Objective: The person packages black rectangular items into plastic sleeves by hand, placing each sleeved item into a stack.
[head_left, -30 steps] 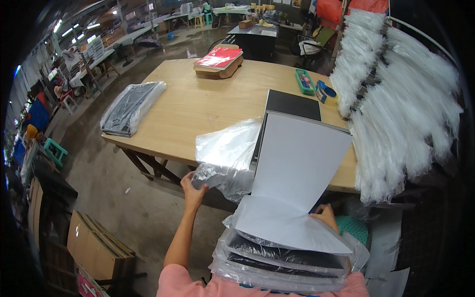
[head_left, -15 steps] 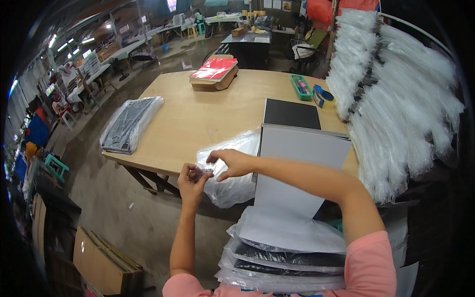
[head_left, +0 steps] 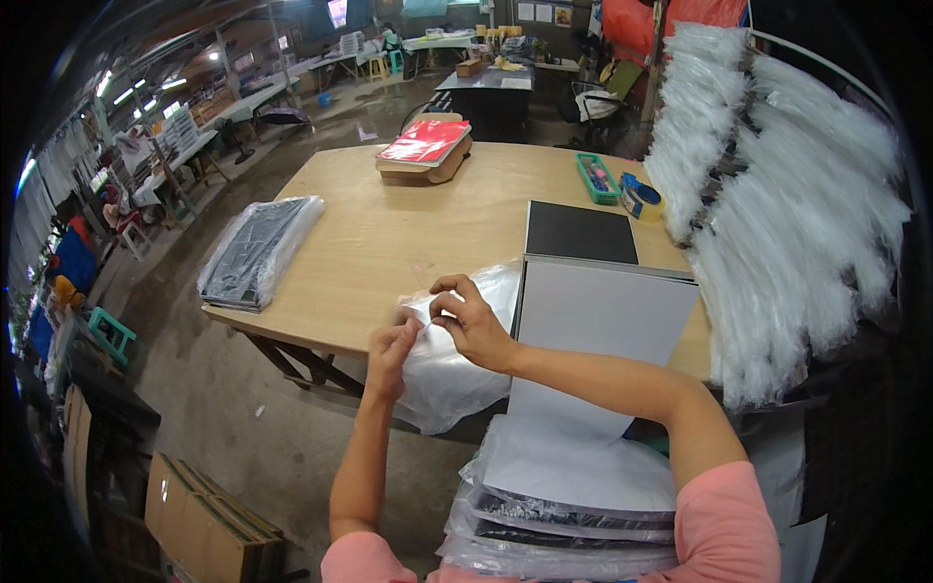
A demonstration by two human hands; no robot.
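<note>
Over the table's front edge lies a stack of clear plastic bags point(head_left: 442, 389), its lower part hanging down. My left hand point(head_left: 392, 352) pinches the edge of a plastic bag near the stack's upper left. Close beside it, my right hand point(head_left: 474, 323) has its fingers bent together on the same edge. To the right, a large white sheet with a dark border point(head_left: 598, 325) leans out over the table edge. Just in front of me, several flat dark and white pieces in plastic wrap point(head_left: 573, 486) are piled up.
The wooden table point(head_left: 360, 253) carries a wrapped black stack point(head_left: 258, 253), a red-topped pile point(head_left: 425, 143), a black panel point(head_left: 580, 233), a green basket point(head_left: 597, 179) and a tape roll point(head_left: 641, 198). Plastic sleeves point(head_left: 797, 223) hang in bundles at right. Folded cardboard point(head_left: 209, 515) stands on the floor at left.
Both hands have shifted slightly right and come closer together. My right hand has turned, its fingers now drawn in at the bag's edge. The whole view has moved a little.
</note>
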